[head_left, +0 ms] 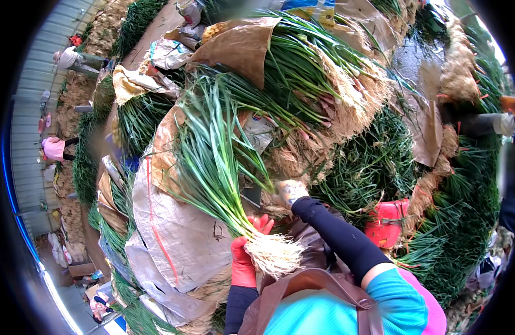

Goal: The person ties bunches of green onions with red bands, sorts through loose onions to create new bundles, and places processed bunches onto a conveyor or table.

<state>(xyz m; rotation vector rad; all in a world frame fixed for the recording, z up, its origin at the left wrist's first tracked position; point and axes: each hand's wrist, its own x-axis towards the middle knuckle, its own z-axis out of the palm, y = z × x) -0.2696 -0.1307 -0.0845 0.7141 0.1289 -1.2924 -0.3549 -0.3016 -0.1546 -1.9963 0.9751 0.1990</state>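
The left hand (245,254), in a red glove, is clenched around a bunch of green onions (213,162) just above its white roots (275,254) — the fingers (263,223) wrap the stalks where green turns pale, and the long leaves fan up and to the left over a grey woven sack (173,223). The bunch is held clear of the heap, in front of the person's chest, with the root tuft hanging toward the brown apron strap (324,282).

The right hand (291,191), in a soiled light glove on a black sleeve, reaches forward to the edge of the onion pile (313,89) just beside the held bunch; whether its fingers are closed on anything I cannot tell, as the glove hides among roots and straw.

A red plastic container (387,223) sits to the right among loose green leaves. Brown paper sheets (241,47) lie over the stacked bundles farther off. At the far left, a person in pink (55,148) bends over another row.
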